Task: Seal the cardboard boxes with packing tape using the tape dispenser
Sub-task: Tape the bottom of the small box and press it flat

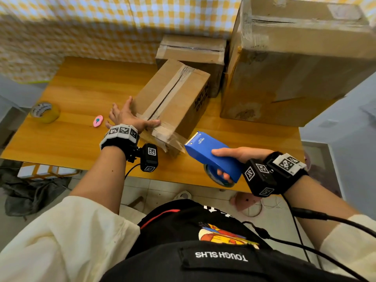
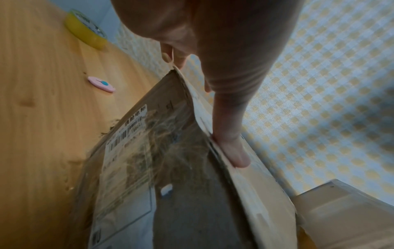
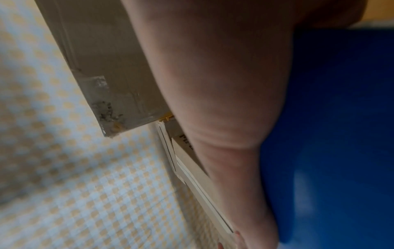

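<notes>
A small cardboard box lies askew on the wooden table, its top seam covered with tape. My left hand rests on its near left corner, the thumb lying straight along the top edge and the fingers straight down the left side. My right hand grips a blue tape dispenser just off the box's near end, its toothed blade pointing at the box. Clear tape hangs crumpled over that near end. In the right wrist view the blue dispenser fills the right side behind my palm.
A medium box stands behind the small one, and a large box fills the table's right side. A yellow tape roll and a small pink cutter lie on the left. A checked curtain hangs behind the table.
</notes>
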